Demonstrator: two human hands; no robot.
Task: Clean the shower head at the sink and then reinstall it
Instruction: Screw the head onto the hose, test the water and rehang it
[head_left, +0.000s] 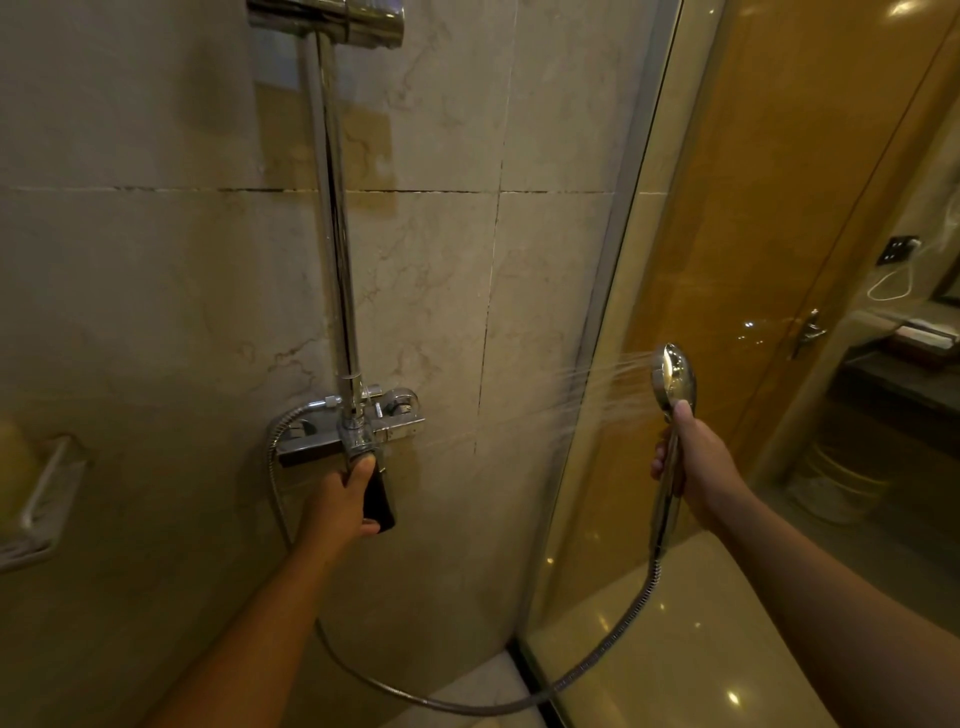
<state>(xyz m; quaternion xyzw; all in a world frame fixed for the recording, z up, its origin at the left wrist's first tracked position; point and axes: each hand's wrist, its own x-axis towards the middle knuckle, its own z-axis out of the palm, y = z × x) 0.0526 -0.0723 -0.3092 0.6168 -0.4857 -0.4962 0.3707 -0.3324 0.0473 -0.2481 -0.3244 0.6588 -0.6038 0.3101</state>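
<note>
Right now my right hand (698, 462) has its fingers (658, 463) curled round the shower head (674, 376), spraying at the wall (156, 286) beside the glass (727, 208), while my left hand (340, 501) grips the tap lever (378, 499), so a clumsy shove there could surge the spray (597, 384) and soak me.

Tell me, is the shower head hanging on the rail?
No, the right hand grips the shower head out to the side, well apart from the rail.
</note>
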